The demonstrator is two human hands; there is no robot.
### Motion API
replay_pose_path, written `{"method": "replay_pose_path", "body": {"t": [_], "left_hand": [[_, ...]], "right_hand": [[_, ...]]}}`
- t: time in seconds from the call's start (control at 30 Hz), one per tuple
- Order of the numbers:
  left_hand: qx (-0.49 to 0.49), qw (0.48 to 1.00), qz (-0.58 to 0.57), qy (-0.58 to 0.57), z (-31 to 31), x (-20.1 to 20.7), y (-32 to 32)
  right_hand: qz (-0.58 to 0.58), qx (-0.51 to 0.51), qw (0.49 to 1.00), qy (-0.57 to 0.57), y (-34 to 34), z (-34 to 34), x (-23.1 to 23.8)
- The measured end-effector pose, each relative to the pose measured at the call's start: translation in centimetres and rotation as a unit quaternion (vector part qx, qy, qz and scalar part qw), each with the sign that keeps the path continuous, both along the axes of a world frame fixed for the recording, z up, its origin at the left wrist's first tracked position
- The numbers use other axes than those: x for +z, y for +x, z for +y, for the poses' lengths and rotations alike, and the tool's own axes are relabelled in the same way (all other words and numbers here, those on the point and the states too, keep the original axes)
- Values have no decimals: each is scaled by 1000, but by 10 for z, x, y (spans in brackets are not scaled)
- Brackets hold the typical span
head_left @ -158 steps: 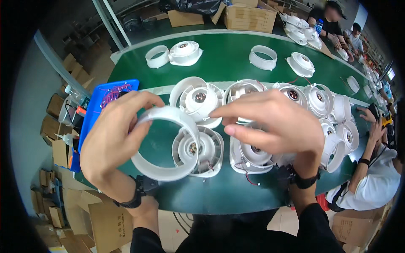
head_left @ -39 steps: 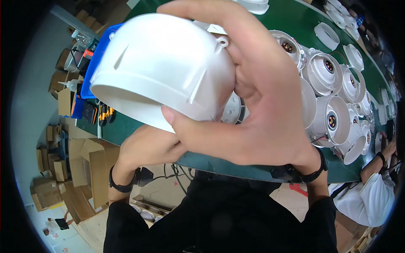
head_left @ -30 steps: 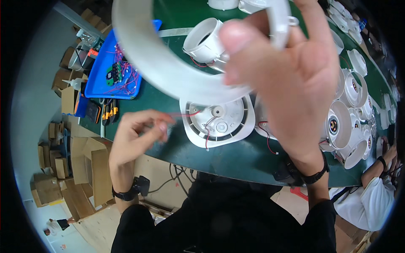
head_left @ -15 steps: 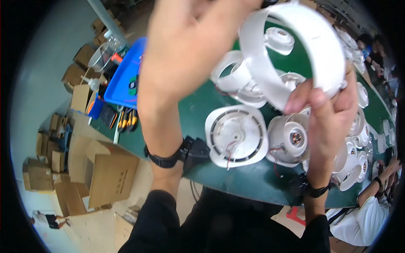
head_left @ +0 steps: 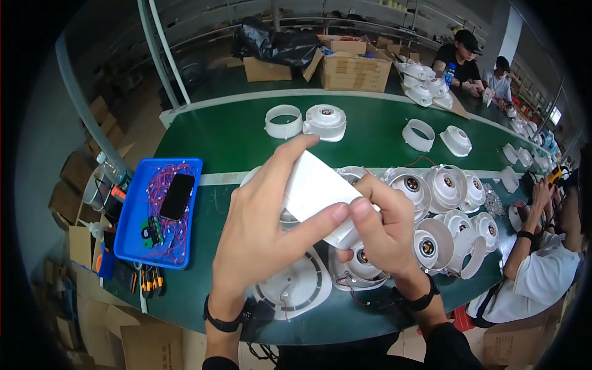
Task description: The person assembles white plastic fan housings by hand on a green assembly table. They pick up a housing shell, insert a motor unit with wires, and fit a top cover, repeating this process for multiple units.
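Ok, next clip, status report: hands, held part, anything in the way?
Left hand and right hand both gripping white plastic part. Part held above green table. White housings crowd the tabletop; no obstruction visible at the part.

I'm in an assembly workshop: white housings point(head_left: 447, 185) crowd my green tabletop point(head_left: 222, 145), a co-worker point(head_left: 535, 271) at its right edge, cartons point(head_left: 354, 71) beyond its far edge.

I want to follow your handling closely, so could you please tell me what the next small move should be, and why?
I would probably level the white part: the left hand and right hand both grip it, yet it is tilted, and a slotted base lies on the table below it in the picture.
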State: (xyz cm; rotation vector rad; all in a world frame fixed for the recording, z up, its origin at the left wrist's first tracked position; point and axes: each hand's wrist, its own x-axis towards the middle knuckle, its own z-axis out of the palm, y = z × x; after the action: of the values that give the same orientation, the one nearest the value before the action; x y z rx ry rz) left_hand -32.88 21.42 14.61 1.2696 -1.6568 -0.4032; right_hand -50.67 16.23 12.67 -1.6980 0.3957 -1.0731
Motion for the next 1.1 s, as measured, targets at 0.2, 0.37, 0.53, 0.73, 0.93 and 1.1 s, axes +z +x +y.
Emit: {"method": "replay_pose_path", "body": {"t": [0.2, 0.37, 0.53, 0.73, 0.93, 1.1], "left_hand": [[-39, 999, 34, 1, 9, 2, 3], [-33, 997, 56, 39, 16, 9, 4], [-24, 995, 83, 42, 24, 20, -1], [-31, 998, 40, -33, 22, 17, 2], [-29, 999, 32, -15, 17, 9, -1], [-23, 999, 13, -27, 18, 9, -2]], "right_hand": [[58, 11, 987, -152, -14, -2, 15], [52, 16, 984, -168, -22, -6, 19], [8, 41, 989, -145, -37, -15, 22], [-19, 68, 981, -183, -37, -21, 23], [-7, 55, 975, -215, -36, -27, 18], [-9, 51, 973, -225, -36, -28, 15]]}}
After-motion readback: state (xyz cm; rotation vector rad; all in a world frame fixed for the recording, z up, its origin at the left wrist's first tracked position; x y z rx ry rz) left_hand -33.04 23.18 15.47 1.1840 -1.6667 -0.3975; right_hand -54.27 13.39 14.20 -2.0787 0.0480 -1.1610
